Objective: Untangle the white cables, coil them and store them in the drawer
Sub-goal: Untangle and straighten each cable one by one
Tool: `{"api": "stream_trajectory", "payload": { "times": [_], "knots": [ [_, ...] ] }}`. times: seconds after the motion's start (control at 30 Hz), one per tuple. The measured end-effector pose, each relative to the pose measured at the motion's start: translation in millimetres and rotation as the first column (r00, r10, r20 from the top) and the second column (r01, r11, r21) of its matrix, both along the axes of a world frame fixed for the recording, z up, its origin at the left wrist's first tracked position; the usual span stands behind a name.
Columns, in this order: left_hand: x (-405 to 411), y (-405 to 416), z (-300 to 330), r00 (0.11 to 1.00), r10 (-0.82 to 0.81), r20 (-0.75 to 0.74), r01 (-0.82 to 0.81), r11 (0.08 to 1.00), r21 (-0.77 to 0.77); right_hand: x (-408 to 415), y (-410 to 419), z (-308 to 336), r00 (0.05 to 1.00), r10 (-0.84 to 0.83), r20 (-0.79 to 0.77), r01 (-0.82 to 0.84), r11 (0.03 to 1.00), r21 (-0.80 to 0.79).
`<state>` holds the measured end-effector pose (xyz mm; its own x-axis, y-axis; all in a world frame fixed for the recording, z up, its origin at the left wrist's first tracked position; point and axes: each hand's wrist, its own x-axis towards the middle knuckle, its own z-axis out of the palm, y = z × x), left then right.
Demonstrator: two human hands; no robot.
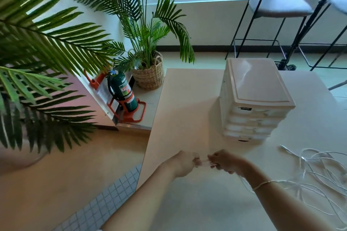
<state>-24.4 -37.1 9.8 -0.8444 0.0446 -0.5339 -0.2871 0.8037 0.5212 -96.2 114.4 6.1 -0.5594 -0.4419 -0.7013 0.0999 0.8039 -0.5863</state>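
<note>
White cables [319, 178]: loose tangle on the table [187, 108] at 4 o'clock, one strand trailing to both hands at 6 o'clock. Judged light, limp, snag-prone; best held near a free end. Left hand [185, 163] and right hand [223, 161] each pinch the short strand stretched between them; drawer unit [255, 99] at 1 o'clock, drawers closed.

Bare forearms; thin bracelet [262, 185] on right wrist.

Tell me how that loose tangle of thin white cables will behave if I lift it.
The thin white cables lie in slack, overlapping loops on the beige table, so they will probably flop, drag and snag together. They look light.
</note>
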Motion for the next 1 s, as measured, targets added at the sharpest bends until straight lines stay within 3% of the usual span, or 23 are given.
{"api": "stream_trajectory", "payload": {
  "times": [0.1, 0.23, 0.43, 0.5, 0.67, 0.83, 1.0],
  "knots": [
    [5, 2, 5, 0.993, -0.104, 0.054, 0.101, 0.993, 0.058, -1, -5, -8, 0.994, -0.033, -0.109, 0.03, 0.999, -0.032],
    [16, -13, -2, 0.996, -0.065, 0.055, 0.061, 0.996, 0.062, 20, -11, -8, 0.97, 0.043, -0.241, -0.048, 0.999, -0.013],
    [20, -41, -20, 0.999, 0.03, 0.039, -0.03, 0.999, 0.011, 43, -30, 5, 0.948, 0.318, -0.002, -0.318, 0.946, 0.063],
    [20, -41, -19, 0.999, 0.031, 0.009, -0.031, 0.999, 0.029, 36, -29, 9, 0.957, 0.285, 0.044, -0.288, 0.956, 0.065],
    [23, -29, -11, 0.998, -0.053, 0.029, 0.049, 0.989, 0.142, 20, -18, 5, 0.995, 0.081, -0.058, -0.082, 0.996, -0.015],
    [29, -33, -16, 0.986, -0.047, 0.16, 0.029, 0.993, 0.112, 29, -20, -6, 0.991, 0.092, -0.098, -0.096, 0.995, -0.03],
    [28, -49, -17, 0.986, -0.015, 0.166, 0.003, 0.998, 0.07, 32, -15, 3, 0.968, 0.247, -0.033, -0.247, 0.969, 0.018]
  ]
}}
